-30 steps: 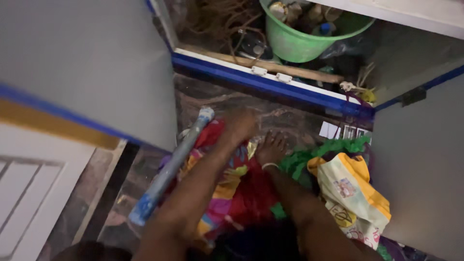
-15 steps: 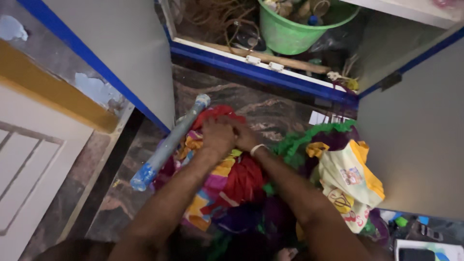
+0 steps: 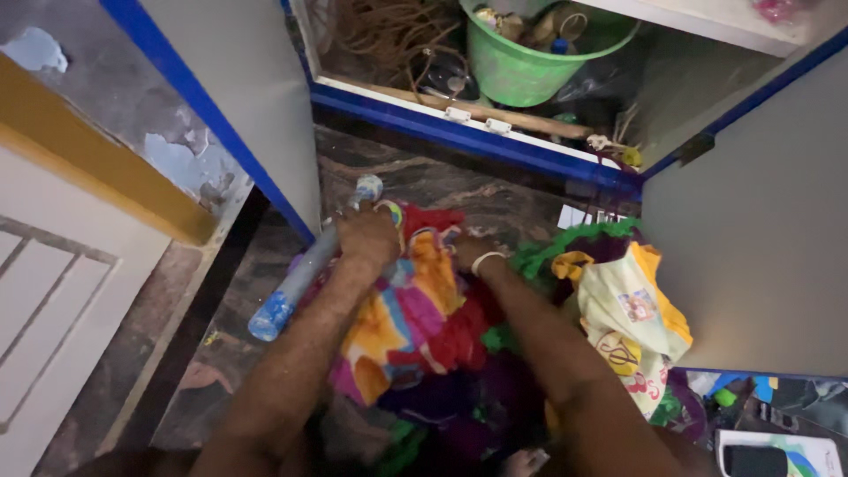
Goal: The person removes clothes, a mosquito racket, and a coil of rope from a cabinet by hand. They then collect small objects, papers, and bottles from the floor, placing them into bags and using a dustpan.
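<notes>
Fingers of both my hands are gathering the bright patterned cloth on the stone floor.

My left hand [image 3: 367,234] is closing on the top edge of the multicoloured cloth [image 3: 406,309], just beside the grey-and-blue pipe [image 3: 305,269]; my right hand [image 3: 468,252] is half buried in the folds, so I cannot tell its grip; the cloth is lying bunched before the open cabinet [image 3: 477,141], near the yellow printed bag [image 3: 632,322]; lifting next probably calls for a firmer two-handed hold.
</notes>
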